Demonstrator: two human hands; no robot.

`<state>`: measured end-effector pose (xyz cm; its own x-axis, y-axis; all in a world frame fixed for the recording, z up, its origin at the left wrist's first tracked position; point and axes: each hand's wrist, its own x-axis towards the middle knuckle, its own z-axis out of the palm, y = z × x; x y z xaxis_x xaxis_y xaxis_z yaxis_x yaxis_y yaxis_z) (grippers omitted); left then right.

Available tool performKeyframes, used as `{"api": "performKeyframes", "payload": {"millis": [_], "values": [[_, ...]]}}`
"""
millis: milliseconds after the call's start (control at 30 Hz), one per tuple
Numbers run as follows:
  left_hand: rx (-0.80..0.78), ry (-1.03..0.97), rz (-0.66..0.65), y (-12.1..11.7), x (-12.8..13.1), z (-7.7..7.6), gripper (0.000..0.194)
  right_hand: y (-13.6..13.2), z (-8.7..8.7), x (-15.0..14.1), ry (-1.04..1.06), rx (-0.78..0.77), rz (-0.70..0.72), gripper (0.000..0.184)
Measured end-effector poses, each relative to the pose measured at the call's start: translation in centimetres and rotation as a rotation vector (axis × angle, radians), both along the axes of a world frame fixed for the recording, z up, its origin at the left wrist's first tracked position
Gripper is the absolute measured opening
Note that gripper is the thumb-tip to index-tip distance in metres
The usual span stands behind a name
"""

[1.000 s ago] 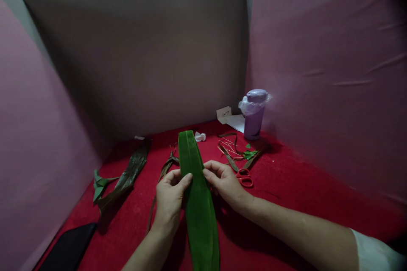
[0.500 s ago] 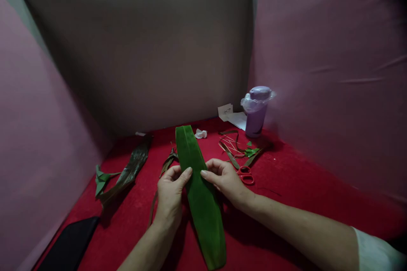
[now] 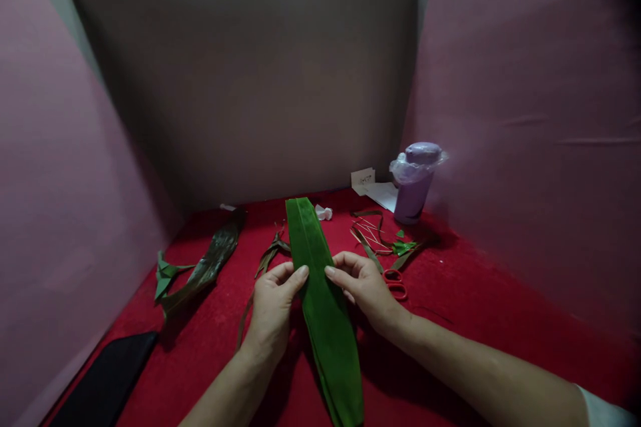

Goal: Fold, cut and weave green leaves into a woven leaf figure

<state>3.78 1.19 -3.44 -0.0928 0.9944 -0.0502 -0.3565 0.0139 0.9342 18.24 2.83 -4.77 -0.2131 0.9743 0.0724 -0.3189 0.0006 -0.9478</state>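
A long green leaf strip [image 3: 325, 320] is held up in front of me, its narrow squared end pointing away and its broad part running toward the bottom of the view. My left hand [image 3: 274, 300] pinches its left edge, thumb on top and fingers behind. On the opposite edge, at about the same height, my right hand [image 3: 364, 290] grips it the same way. A second layer shows along the left edge. Just beyond my right hand lie scissors with red handles [image 3: 395, 283].
Thin sticks [image 3: 370, 237] and leaf scraps [image 3: 403, 248] lie beyond the scissors. A purple tumbler [image 3: 413, 197] stands by white papers [image 3: 383, 195]. Crumpled tissue [image 3: 324, 213] is behind the strip. To the left are a dark leaf [image 3: 215, 260], a folded green leaf piece [image 3: 165, 275] and a black flat object [image 3: 107, 380].
The whole scene has shifted slightly right in view. Both hands keep their grip on the leaf strip, and its near end now reaches the bottom edge, with a second layer showing more clearly.
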Motion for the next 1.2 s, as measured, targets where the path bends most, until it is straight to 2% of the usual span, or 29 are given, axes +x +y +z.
{"api": "performKeyframes", "payload": {"millis": [567,767,967,1200], "values": [[0.035,0.026,0.018,-0.06,0.01,0.02,0.02,-0.13,-0.09,0.01,-0.006,0.034,0.004,0.026],[0.013,-0.008,-0.05,-0.34,0.28,0.39,0.028,-0.18,-0.42,-0.07,-0.013,0.073,-0.019,0.026],[0.015,0.049,-0.006,-0.23,0.06,-0.08,0.025,-0.51,-0.32,-0.17,-0.042,0.085,0.006,0.025],[0.023,0.049,-0.029,-0.37,0.28,0.29,0.029,-0.52,-0.24,-0.12,-0.037,0.078,0.002,0.026]]}}
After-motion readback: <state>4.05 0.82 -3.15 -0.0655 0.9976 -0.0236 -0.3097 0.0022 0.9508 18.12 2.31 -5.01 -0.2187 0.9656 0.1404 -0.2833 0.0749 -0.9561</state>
